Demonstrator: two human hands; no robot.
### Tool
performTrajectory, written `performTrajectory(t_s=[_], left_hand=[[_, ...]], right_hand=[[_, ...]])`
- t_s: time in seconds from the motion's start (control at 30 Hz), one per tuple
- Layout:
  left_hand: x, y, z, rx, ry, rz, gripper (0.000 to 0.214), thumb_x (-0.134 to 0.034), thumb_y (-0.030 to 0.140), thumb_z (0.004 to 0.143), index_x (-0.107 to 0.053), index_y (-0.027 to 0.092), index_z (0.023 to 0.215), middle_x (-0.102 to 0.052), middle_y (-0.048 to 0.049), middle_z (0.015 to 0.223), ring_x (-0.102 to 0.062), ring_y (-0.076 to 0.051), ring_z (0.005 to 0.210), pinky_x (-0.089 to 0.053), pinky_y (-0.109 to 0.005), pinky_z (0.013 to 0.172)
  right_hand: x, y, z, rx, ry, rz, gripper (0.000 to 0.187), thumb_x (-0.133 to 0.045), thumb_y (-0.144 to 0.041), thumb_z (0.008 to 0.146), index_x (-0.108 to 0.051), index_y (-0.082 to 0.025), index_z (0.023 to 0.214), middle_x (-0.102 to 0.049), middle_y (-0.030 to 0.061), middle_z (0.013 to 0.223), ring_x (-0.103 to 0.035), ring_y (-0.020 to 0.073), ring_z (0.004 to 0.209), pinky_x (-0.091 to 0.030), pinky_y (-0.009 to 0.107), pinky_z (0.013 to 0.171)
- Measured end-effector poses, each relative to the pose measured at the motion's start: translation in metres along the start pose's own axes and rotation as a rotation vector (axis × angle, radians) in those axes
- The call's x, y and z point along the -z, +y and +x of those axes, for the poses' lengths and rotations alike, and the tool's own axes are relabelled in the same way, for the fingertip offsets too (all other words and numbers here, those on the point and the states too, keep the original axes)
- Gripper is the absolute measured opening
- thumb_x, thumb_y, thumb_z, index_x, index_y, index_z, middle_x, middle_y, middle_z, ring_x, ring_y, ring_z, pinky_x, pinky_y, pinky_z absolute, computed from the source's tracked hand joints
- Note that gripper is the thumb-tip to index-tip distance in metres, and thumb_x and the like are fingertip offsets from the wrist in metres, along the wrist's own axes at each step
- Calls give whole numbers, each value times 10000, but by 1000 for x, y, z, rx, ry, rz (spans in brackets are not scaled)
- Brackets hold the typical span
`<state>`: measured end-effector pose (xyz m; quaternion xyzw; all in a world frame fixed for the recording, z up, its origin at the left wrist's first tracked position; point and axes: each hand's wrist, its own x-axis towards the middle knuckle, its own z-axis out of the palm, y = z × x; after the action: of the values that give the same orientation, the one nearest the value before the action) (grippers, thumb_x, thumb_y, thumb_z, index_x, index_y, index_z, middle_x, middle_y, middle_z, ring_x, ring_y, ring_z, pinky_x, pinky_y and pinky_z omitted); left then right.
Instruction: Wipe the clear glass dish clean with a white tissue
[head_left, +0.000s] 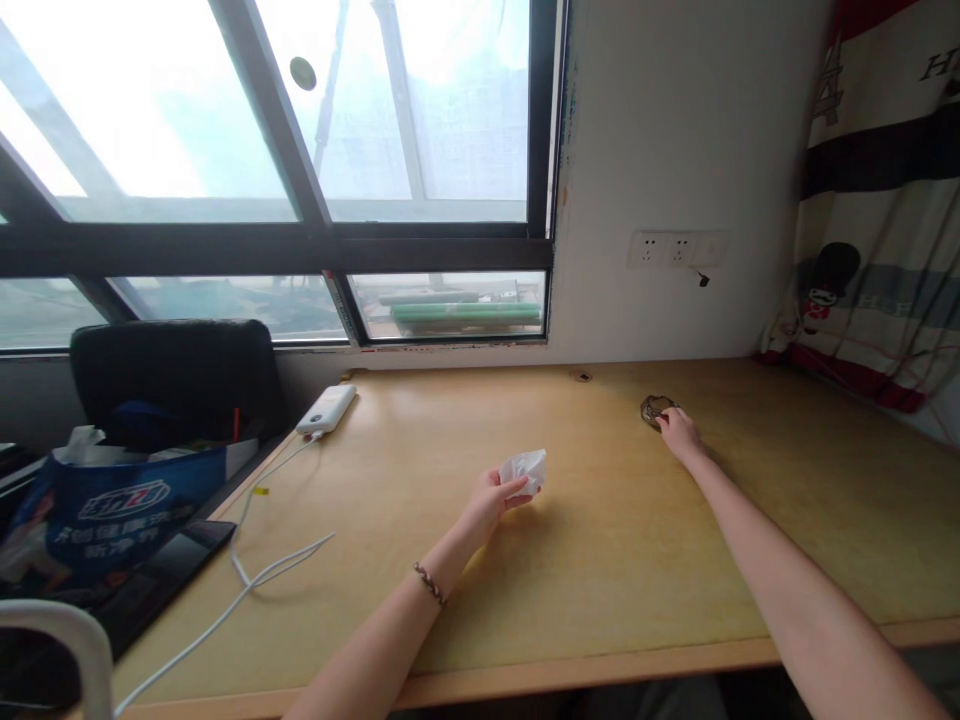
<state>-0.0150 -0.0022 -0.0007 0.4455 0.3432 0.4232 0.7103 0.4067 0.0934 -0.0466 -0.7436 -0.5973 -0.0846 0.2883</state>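
Observation:
Above the middle of the wooden desk (600, 580), my left hand (487, 500) pinches a crumpled white tissue (525, 468) between thumb and fingers. A braided bracelet (430, 584) circles that wrist. Farther off to the right, my right hand (681, 434) is closed at the near right edge of a small dark round object (654, 408) with an openwork look, perhaps an ashtray or dish. Its exact kind is too small to make out. My fingers cover part of its rim, and it appears to rest on the desk.
A white power bank (328, 410) lies at the desk's left edge, its white cable (247, 590) trailing toward the front. Left of the desk are a blue bag (135, 510) and a black chair (180, 370). Behind stand the wall with sockets (679, 248), a window and a curtain (877, 220).

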Motion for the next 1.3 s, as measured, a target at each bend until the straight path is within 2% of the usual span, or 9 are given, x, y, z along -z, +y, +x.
performTrajectory(t_s=[0.3,0.53,0.63,0.73,0.8,0.9,1.0,1.13,1.3], left_hand=[[2,2,1,-6,10,22,371,-700,288,594,-624,78,890,-638,-141,911,-592,-215,859,-436,-319,806],[2,5,-2,-13,-2,6,398,-654,375,633,-605,112,928,-624,-123,902,-584,-229,835,-480,-325,675],[3,3,-2,-26,0,10,418,-617,402,664,-579,127,976,-612,-123,923,-577,-227,834,-482,-319,650],[4,2,-1,-22,22,7,431,-602,417,675,-567,137,1000,-600,-122,950,-567,-221,849,-478,-317,661],[4,2,-1,-9,43,4,427,-602,420,674,-567,148,1001,-594,-115,969,-560,-218,863,-474,-317,669],[2,4,-2,23,18,-6,432,-608,426,667,-570,161,1006,-593,-107,983,-557,-215,871,-466,-305,671],[-1,7,-6,64,-84,-23,432,-610,419,670,-574,154,1010,-595,-110,974,-561,-209,848,-458,-293,661],[-5,7,-8,104,-144,-52,436,-588,451,681,-588,132,978,-614,-109,895,-571,-179,740,-440,-271,634],[-8,4,-2,69,-57,7,415,-611,473,643,-632,97,820,-635,-86,756,-557,-157,666,-418,-239,617]], right_hand=[[-2,-6,2,-13,-28,-6,157,-463,-212,762,-575,-137,844,-556,127,898,-522,205,758,-377,310,666],[12,-16,-2,-13,-25,20,160,-492,-223,737,-580,-149,848,-567,114,891,-533,210,784,-387,315,679],[28,-41,-9,-19,59,52,273,-515,-280,722,-548,-153,961,-548,125,1011,-524,231,856,-387,331,711],[44,-94,-30,-36,178,286,299,-494,-352,738,-547,-160,962,-546,121,1055,-532,226,853,-389,343,741],[48,-143,-54,-33,21,566,297,-464,-401,758,-563,-168,914,-593,99,966,-559,195,749,-414,328,702],[43,-212,-99,-36,-239,1023,435,-571,-409,689,-493,-186,1054,-610,79,975,-571,194,834,-435,307,719],[33,-253,-133,-105,-294,1143,466,-686,-381,567,-546,-196,970,-642,50,866,-584,194,749,-448,281,641],[33,-255,-142,-157,-379,1125,296,-685,-399,562,-616,-157,718,-643,32,665,-569,182,598,-429,269,545],[40,-241,-136,-278,-503,1397,310,-695,-392,566,-630,-153,752,-666,36,711,-594,186,604,-455,292,580]])
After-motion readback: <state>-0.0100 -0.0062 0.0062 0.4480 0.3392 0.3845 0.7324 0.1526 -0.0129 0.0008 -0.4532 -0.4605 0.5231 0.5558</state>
